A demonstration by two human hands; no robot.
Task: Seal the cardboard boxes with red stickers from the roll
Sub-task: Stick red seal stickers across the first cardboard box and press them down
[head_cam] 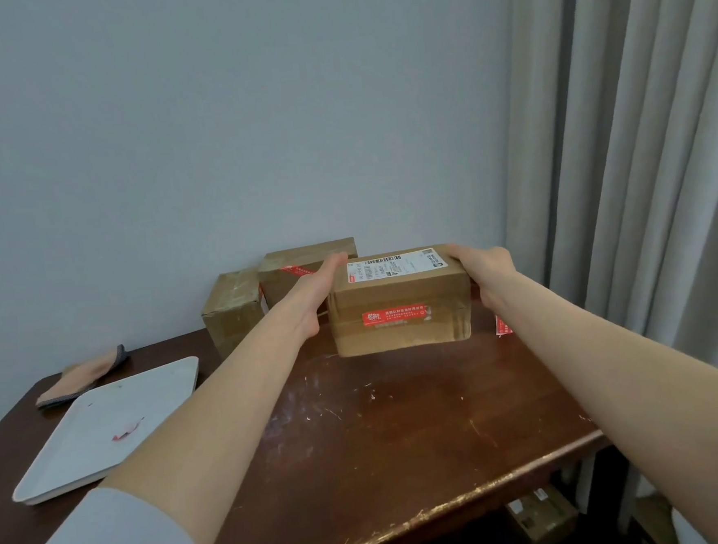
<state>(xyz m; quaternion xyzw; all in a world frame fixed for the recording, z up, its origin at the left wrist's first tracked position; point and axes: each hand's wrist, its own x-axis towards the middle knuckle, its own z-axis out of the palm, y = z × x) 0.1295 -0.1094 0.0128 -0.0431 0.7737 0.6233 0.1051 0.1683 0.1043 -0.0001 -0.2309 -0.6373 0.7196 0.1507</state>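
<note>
Here left hand (318, 293) presses flat, right hand (488, 275) grips the stickered cardboard box (397, 294); weak squeeze may drop it onto table (403, 438).

Looks like a room in a home rather than a workplace: plain grey-blue wall (210, 112), long grey curtains (636, 125), scuffed dark wooden table (403, 438) set against the wall, taped cardboard boxes (232, 310) on it, one more box (540, 514) beneath.
</note>
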